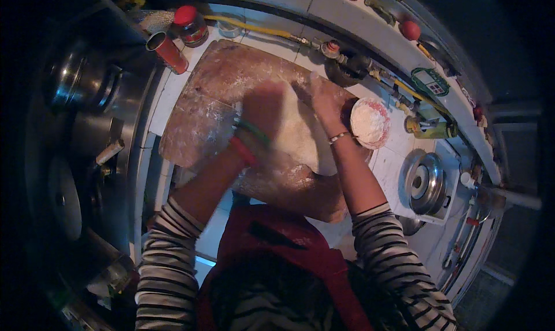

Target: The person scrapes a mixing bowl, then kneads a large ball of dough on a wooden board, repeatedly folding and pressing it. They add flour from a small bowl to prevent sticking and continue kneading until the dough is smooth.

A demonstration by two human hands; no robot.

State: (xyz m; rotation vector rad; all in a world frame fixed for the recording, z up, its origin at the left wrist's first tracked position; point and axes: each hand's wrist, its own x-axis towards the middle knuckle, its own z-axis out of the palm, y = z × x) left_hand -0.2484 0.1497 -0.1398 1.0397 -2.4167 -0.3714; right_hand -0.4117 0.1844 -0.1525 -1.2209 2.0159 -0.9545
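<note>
A pale, flattened sheet of dough point(299, 136) lies on a flour-dusted wooden board point(195, 118). My left hand point(263, 103) is over the dough's left side, blurred, so its fingers cannot be made out. By the upper right edge of the dough is my right hand point(323, 92), its fingers pointing away from me; whether it grips anything is unclear. A patterned bowl of white flour point(370, 123) stands beside my right wrist, at the board's right edge. Both hands cast shadows that hide parts of the dough.
Behind the board stand a red cup point(168, 53), a red-lidded jar point(190, 27) and a yellow gas hose point(251, 25). A stove point(104, 127) is on the left. Metal bowls point(422, 183) sit in a white tray to the right, near a glass bottle point(433, 129).
</note>
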